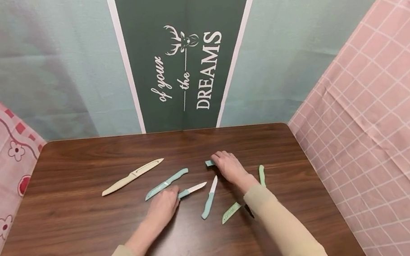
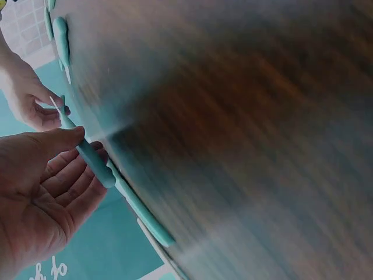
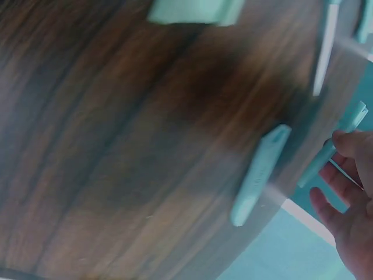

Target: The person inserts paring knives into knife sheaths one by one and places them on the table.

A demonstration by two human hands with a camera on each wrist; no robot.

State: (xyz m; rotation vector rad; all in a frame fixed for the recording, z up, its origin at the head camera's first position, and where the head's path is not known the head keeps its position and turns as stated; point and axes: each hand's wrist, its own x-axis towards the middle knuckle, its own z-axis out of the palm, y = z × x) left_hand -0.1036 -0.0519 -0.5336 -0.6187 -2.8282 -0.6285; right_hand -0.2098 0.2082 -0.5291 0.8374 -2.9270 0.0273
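My left hand [image 1: 166,202] pinches a small paring knife by its light-blue handle [image 2: 96,163], its white blade [image 1: 198,187] pointing right. In the left wrist view the thumb lies over the handle, with the fingers behind it. My right hand [image 1: 230,167] holds a light-blue blade sheath [image 1: 210,163] between thumb and fingers; the right wrist view shows this sheath [image 3: 317,163] too. Between the hands lies a second light-blue paring knife [image 1: 209,200], blade bare. Another light-blue sheath [image 3: 262,175] lies on the table near the right hand, hidden in the head view.
A sheathed light-blue knife [image 1: 166,184] lies just beyond the left hand, and a cream sheathed knife [image 1: 133,176] farther back left. By the right forearm are a green sheath [image 1: 230,212] and a green handle [image 1: 262,175], partly covered by the sleeve. Fabric curtains [image 1: 378,83] surround the wooden table [image 1: 62,226].
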